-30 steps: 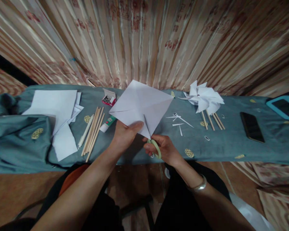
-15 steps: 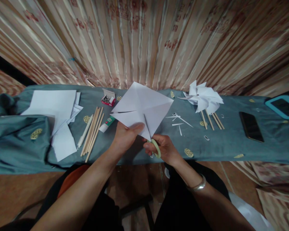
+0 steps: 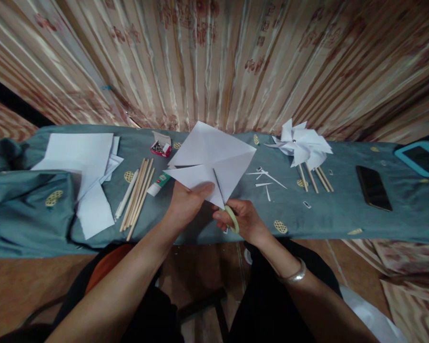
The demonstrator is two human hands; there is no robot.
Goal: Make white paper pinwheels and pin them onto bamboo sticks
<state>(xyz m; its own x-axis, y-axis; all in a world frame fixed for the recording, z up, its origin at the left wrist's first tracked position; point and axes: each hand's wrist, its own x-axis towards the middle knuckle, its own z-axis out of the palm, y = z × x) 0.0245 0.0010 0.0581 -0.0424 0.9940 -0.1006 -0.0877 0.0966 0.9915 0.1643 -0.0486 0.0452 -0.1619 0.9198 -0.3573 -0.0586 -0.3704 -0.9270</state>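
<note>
A white square sheet of paper (image 3: 214,147) is held up over the table, one corner toward me. Slits run inward from its left corner and its near corner. My left hand (image 3: 188,202) pinches the flap between these slits, thumb on top. In my right hand (image 3: 243,219) is a pair of scissors (image 3: 232,220) with pale green handles. The blades lie in the near slit, partly hidden by the paper. Thin paper scraps (image 3: 266,177) lie to the right of the sheet.
White paper sheets (image 3: 78,152) lie at the left, beside wooden sticks (image 3: 139,197), a glue tube (image 3: 159,185) and a red box of small metal pins (image 3: 160,147). Paper pinwheels on sticks (image 3: 303,143), a phone (image 3: 373,187) and a blue-framed device (image 3: 422,157) are at the right.
The paper has shifted very slightly and its left flap sits a little lower. Both hands keep nearly the same place and grip.
</note>
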